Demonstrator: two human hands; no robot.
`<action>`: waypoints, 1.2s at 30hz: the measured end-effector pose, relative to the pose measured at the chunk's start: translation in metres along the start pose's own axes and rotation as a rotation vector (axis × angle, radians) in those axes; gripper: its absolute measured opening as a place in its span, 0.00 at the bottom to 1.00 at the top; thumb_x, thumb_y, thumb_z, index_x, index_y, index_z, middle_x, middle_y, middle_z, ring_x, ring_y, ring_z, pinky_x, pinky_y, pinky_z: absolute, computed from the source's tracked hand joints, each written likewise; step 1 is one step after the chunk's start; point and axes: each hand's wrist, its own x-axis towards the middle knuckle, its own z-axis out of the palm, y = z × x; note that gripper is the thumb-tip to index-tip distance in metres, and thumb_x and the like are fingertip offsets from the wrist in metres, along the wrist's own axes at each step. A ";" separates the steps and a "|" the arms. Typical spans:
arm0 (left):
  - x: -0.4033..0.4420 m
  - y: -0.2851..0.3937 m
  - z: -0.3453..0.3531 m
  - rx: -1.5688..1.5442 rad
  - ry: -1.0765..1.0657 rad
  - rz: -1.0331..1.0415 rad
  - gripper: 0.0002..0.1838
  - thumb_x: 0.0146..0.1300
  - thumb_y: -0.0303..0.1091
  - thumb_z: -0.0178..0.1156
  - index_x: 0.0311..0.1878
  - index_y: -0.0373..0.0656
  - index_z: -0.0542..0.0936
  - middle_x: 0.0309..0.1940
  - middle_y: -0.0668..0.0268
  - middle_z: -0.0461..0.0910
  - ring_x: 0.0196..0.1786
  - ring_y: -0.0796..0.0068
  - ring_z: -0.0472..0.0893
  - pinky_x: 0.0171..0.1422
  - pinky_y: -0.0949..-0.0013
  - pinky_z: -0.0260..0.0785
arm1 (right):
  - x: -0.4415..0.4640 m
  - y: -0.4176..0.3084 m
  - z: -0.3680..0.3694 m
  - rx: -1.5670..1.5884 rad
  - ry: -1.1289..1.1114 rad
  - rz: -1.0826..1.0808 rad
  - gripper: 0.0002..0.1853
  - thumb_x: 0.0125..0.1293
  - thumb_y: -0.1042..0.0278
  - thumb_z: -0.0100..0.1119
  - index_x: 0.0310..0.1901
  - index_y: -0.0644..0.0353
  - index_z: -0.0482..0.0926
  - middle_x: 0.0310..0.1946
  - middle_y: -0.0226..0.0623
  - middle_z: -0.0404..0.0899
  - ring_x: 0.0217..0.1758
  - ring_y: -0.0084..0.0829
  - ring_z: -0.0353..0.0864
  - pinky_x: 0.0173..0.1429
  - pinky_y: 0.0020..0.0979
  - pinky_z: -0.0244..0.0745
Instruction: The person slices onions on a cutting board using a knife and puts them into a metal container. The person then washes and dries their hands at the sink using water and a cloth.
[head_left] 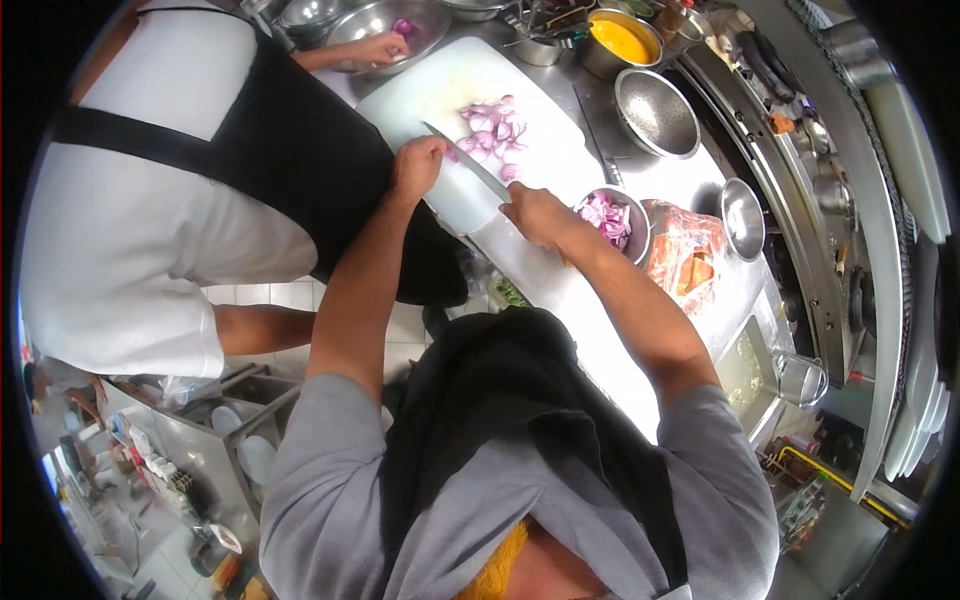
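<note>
My right hand (537, 214) is wrapped round the handle of a kitchen knife (472, 165), whose long blade points up and left over a white cutting board (550, 90). Close to the blade, my left hand (418, 166) is closed with a small pink-purple onion piece (451, 153) at its fingertips. Cut red onion pieces (490, 128) lie loose on the board beyond the knife. Beside my right wrist stands a metal bowl (641, 240) of chopped red onion (606, 217).
At left, a co-worker in a black apron (290, 130) reaches a hand (380, 48) into a steel bowl (432, 22) with a red onion (403, 27). A colander (657, 113), a pot of yellow liquid (622, 40), a plastic-wrapped orange-brown package (690, 258) and another bowl (742, 220) stand right.
</note>
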 end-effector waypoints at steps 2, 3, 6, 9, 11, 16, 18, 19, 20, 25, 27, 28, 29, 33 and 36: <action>0.001 -0.002 0.000 0.015 0.008 0.071 0.05 0.59 0.23 0.63 0.37 0.41 0.84 0.35 0.56 0.84 0.39 0.53 0.84 0.45 0.57 0.76 | -0.006 -0.004 -0.002 -0.005 -0.007 0.008 0.19 0.74 0.57 0.53 0.51 0.67 0.73 0.39 0.63 0.83 0.46 0.61 0.83 0.53 0.54 0.76; 0.000 0.000 0.000 0.014 0.007 0.066 0.05 0.59 0.23 0.63 0.37 0.41 0.84 0.35 0.56 0.84 0.39 0.53 0.84 0.45 0.57 0.76 | -0.007 -0.005 -0.003 -0.010 -0.008 0.018 0.18 0.74 0.57 0.53 0.51 0.68 0.72 0.39 0.63 0.83 0.46 0.61 0.83 0.53 0.55 0.76; 0.000 0.003 0.001 -0.008 0.023 0.033 0.04 0.58 0.23 0.63 0.37 0.41 0.84 0.35 0.56 0.84 0.39 0.52 0.84 0.45 0.56 0.76 | 0.016 0.018 0.022 -0.057 0.074 -0.061 0.18 0.73 0.58 0.53 0.51 0.67 0.72 0.39 0.63 0.83 0.47 0.61 0.83 0.54 0.54 0.76; 0.006 0.002 0.002 0.039 -0.007 0.022 0.04 0.59 0.24 0.63 0.37 0.41 0.83 0.35 0.55 0.84 0.39 0.52 0.84 0.44 0.56 0.76 | 0.035 0.013 0.038 0.052 0.029 0.049 0.17 0.73 0.59 0.54 0.51 0.66 0.72 0.41 0.65 0.82 0.48 0.61 0.83 0.56 0.54 0.75; 0.005 0.005 -0.001 0.045 -0.060 -0.049 0.04 0.59 0.24 0.63 0.38 0.41 0.83 0.35 0.54 0.83 0.39 0.52 0.84 0.44 0.56 0.76 | 0.044 0.014 0.038 0.041 0.031 0.045 0.18 0.73 0.59 0.53 0.52 0.66 0.72 0.42 0.64 0.82 0.49 0.61 0.82 0.57 0.54 0.75; -0.001 0.015 -0.005 -0.046 -0.012 -0.079 0.03 0.60 0.25 0.61 0.36 0.44 0.82 0.33 0.53 0.82 0.39 0.47 0.82 0.44 0.53 0.74 | 0.051 0.019 0.025 -0.104 0.074 -0.024 0.20 0.73 0.56 0.53 0.55 0.65 0.72 0.46 0.62 0.82 0.52 0.59 0.82 0.59 0.53 0.75; -0.003 0.014 -0.008 -0.072 -0.010 -0.111 0.04 0.60 0.25 0.61 0.38 0.44 0.83 0.33 0.52 0.82 0.39 0.46 0.82 0.45 0.53 0.75 | 0.047 0.021 0.027 -0.118 0.170 0.016 0.21 0.73 0.55 0.52 0.57 0.64 0.73 0.46 0.59 0.83 0.53 0.58 0.82 0.58 0.52 0.76; -0.004 0.017 -0.010 -0.045 0.011 -0.145 0.06 0.61 0.26 0.62 0.41 0.44 0.84 0.36 0.53 0.84 0.39 0.50 0.83 0.44 0.56 0.76 | 0.041 0.016 0.020 -0.150 0.172 0.035 0.20 0.72 0.56 0.53 0.56 0.62 0.73 0.46 0.59 0.83 0.52 0.57 0.83 0.57 0.51 0.76; -0.004 0.020 -0.010 -0.021 0.028 -0.180 0.08 0.61 0.27 0.63 0.44 0.43 0.84 0.38 0.54 0.85 0.38 0.53 0.85 0.44 0.59 0.77 | 0.036 0.012 0.015 -0.150 0.177 0.024 0.20 0.72 0.56 0.53 0.56 0.62 0.73 0.46 0.59 0.83 0.52 0.57 0.83 0.57 0.51 0.76; -0.006 0.068 -0.031 0.171 0.208 0.145 0.13 0.57 0.29 0.68 0.47 0.48 0.86 0.52 0.60 0.83 0.50 0.56 0.81 0.55 0.56 0.73 | 0.023 0.006 0.005 -0.215 0.345 0.039 0.18 0.71 0.58 0.55 0.53 0.63 0.73 0.42 0.56 0.84 0.47 0.55 0.85 0.53 0.51 0.79; -0.005 0.096 -0.030 0.037 0.158 0.343 0.17 0.55 0.31 0.70 0.50 0.49 0.85 0.54 0.58 0.82 0.52 0.55 0.81 0.56 0.56 0.72 | 0.030 0.012 0.010 -0.221 0.436 0.055 0.18 0.71 0.58 0.54 0.53 0.64 0.73 0.43 0.55 0.85 0.47 0.54 0.85 0.52 0.50 0.79; -0.006 0.089 -0.016 -0.180 0.097 0.432 0.22 0.52 0.34 0.74 0.54 0.52 0.85 0.57 0.58 0.81 0.57 0.53 0.79 0.59 0.56 0.70 | 0.040 0.018 0.015 -0.196 0.448 0.077 0.19 0.70 0.58 0.54 0.55 0.64 0.74 0.44 0.55 0.84 0.49 0.53 0.85 0.54 0.49 0.79; -0.010 0.101 -0.014 -0.035 0.147 0.541 0.23 0.52 0.39 0.74 0.54 0.53 0.86 0.60 0.58 0.79 0.63 0.54 0.77 0.62 0.53 0.69 | 0.050 0.025 0.020 -0.166 0.455 0.085 0.20 0.70 0.57 0.55 0.56 0.63 0.75 0.46 0.55 0.83 0.51 0.52 0.84 0.56 0.48 0.78; -0.011 0.110 -0.028 0.206 -0.423 0.185 0.23 0.73 0.57 0.51 0.64 0.62 0.80 0.79 0.61 0.57 0.82 0.55 0.51 0.79 0.41 0.45 | 0.022 0.008 0.011 -0.098 0.494 0.077 0.36 0.65 0.58 0.65 0.71 0.58 0.60 0.51 0.57 0.82 0.53 0.56 0.83 0.55 0.50 0.77; -0.005 0.082 -0.025 0.165 -0.392 0.058 0.27 0.76 0.58 0.44 0.69 0.60 0.75 0.80 0.57 0.54 0.82 0.53 0.49 0.80 0.37 0.40 | 0.001 0.020 0.006 -0.162 0.490 0.074 0.41 0.62 0.60 0.68 0.71 0.58 0.56 0.47 0.57 0.83 0.51 0.57 0.83 0.54 0.51 0.77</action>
